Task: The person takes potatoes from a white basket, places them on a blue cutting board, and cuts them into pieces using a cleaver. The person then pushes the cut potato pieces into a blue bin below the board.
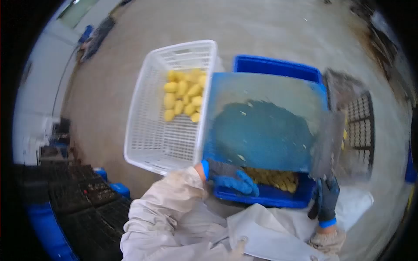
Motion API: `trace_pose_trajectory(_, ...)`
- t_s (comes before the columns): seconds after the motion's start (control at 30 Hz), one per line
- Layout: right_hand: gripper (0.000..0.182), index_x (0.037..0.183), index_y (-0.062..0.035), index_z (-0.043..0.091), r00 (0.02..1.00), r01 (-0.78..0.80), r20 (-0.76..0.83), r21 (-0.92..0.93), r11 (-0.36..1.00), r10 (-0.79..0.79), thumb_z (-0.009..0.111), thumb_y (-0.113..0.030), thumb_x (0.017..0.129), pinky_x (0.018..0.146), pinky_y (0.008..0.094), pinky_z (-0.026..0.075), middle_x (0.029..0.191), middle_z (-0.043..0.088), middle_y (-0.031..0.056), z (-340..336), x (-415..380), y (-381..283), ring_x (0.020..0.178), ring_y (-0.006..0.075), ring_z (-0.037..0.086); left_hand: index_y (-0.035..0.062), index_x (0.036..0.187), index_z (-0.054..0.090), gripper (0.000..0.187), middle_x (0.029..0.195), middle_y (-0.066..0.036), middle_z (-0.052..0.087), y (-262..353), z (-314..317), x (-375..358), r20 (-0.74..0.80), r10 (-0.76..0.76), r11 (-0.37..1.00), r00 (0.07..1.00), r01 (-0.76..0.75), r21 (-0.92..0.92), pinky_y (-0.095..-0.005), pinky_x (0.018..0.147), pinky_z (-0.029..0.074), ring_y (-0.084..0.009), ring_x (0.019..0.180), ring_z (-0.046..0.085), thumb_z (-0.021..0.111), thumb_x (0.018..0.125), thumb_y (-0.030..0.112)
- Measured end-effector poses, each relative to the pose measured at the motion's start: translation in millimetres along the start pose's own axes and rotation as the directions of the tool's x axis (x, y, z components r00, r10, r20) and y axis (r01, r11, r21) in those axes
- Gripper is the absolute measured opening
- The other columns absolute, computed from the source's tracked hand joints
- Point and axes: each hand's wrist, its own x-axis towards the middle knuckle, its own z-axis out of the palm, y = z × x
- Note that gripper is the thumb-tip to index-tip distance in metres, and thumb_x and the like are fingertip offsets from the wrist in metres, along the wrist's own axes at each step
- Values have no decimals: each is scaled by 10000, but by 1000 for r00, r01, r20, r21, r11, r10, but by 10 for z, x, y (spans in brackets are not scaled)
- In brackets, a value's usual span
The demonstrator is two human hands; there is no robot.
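My left hand (233,177), in a grey and blue glove, rests at the near left edge of a blue-topped board (265,139). Its fingers are stretched out over the blue bin (261,199) below, and nothing shows in them. In the bin lie yellowish-brown pieces (276,179), too blurred to name. My right hand (325,198), gloved the same way, is closed at the lower end of a blurred grey flat strip (328,143) along the board's right side. The board is wet, with a few small pale scraps on it.
A white plastic basket (143,126) holding several peeled potatoes (185,93) stands left of the board. Another blue bin (278,65) sits behind it. To the right is a dark slotted crate (361,122). Dark stacked crates (82,204) stand at lower left.
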Motion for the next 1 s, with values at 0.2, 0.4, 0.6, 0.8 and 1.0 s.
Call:
trace_pose_trajectory(0.2,234,1069,-20,562,991,128,-14,-107,986,-130,582,-57,840,442,206,353,709,560,4,336,86,-148,521,51,454,37,1092,603,315,1013,-70,624,-751,-1623,-1268,-871,-158,880,465,-335,-338,-280,785,484,-134,878,599,533,897,275)
trace_pose_trajectory(0.4,263,1086,27,573,999,24,-21,-226,974,-29,567,-70,842,545,298,433,792,617,52,153,303,333,617,102,520,62,1146,560,382,1135,-177,581,-3135,-2149,-991,-950,-175,843,259,539,-8,-379,916,428,-316,1047,555,557,810,243)
trace_pose_trajectory(0.6,174,1008,-3,594,993,113,92,-581,806,-73,550,-119,885,611,310,432,832,583,84,-15,273,315,704,157,530,98,1295,430,694,1259,-251,456,-3581,-1888,-17,-986,-73,624,148,779,71,-438,955,398,-417,1155,439,674,692,342)
trace_pose_trajectory(0.8,214,899,36,564,956,292,139,-528,797,-258,590,-173,859,549,383,410,667,545,128,168,218,199,608,254,507,82,1125,543,418,1171,-176,551,-3396,-1749,145,-854,-520,513,11,803,-302,-463,897,434,-335,1078,532,569,757,280)
trace_pose_trajectory(1.0,340,1136,-14,552,992,-95,45,-321,942,115,590,-157,830,512,340,451,694,641,96,221,206,126,580,179,593,84,1222,486,523,1095,-190,594,-3221,-2015,-703,-973,-148,740,179,673,11,-414,834,453,-302,978,584,613,767,310)
